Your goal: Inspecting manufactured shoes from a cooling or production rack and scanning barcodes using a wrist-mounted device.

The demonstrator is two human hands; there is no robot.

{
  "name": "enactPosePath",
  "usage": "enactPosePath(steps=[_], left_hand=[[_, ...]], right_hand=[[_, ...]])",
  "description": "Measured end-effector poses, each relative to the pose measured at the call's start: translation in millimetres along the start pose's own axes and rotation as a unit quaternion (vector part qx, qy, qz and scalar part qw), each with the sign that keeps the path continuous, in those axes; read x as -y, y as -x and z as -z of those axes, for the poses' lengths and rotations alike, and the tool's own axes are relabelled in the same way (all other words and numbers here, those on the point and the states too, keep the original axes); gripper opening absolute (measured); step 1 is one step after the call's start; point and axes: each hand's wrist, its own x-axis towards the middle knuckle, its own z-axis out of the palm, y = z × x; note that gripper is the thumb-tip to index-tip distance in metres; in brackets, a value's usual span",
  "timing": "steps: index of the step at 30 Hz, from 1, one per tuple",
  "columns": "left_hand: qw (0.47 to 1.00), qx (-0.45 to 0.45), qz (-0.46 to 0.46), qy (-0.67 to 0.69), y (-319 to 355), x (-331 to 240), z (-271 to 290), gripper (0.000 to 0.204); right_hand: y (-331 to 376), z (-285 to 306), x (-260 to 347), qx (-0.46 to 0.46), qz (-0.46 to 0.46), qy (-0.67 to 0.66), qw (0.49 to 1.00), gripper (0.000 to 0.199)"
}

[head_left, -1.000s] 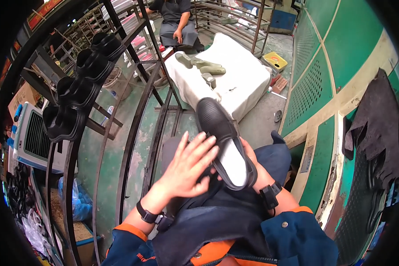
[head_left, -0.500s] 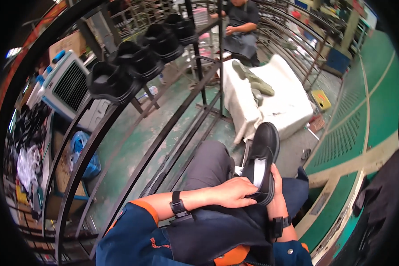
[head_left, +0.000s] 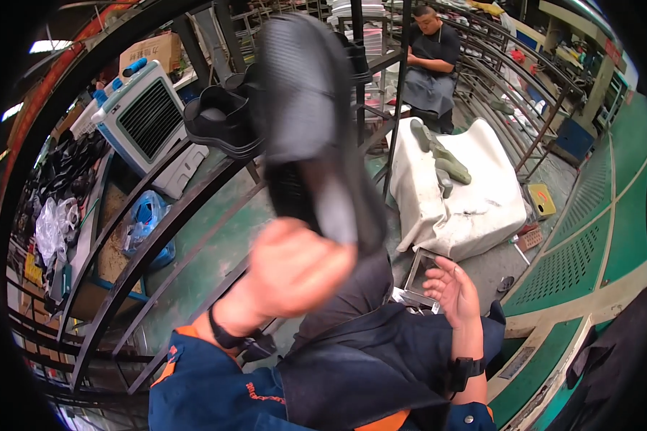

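Note:
A black slip-on shoe [head_left: 302,100] with a pale insole is raised in front of me, toe up and smeared by motion. Gripping it at the heel end is my left hand [head_left: 291,266], also blurred. My right hand [head_left: 453,289] hovers over my lap with its fingers apart and holds nothing. Behind the raised shoe, other black shoes [head_left: 223,126] stand in a row on the dark metal rack [head_left: 167,226]; the raised shoe hides part of that row.
Ahead stands a block draped in white cloth [head_left: 474,215], bearing olive-green foot-shaped pieces [head_left: 446,161]. Beyond it sits a person [head_left: 431,65]. Green panels [head_left: 575,255] line the right. An air cooler [head_left: 147,122] and blue plastic bag [head_left: 151,223] are at left.
My left hand has carried the shoe from my lap up and left toward the rack. My right hand has let go of it and stays on the right, open. The view has shifted slightly.

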Motion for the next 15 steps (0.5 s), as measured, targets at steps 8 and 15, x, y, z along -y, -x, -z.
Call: enactPosePath(steps=[8, 15], left_hand=[[0.928, 0.046, 0.317, -0.189, 39, 60, 132, 0.022], [0.86, -0.014, 0.406, -0.308, 87, 78, 134, 0.034]], right_hand=[[12, 39, -27, -0.089, -0.081, 0.006, 0.993, 0.044], [-1, 42, -43, -0.1, -0.1, -0.005, 0.99, 0.043]])
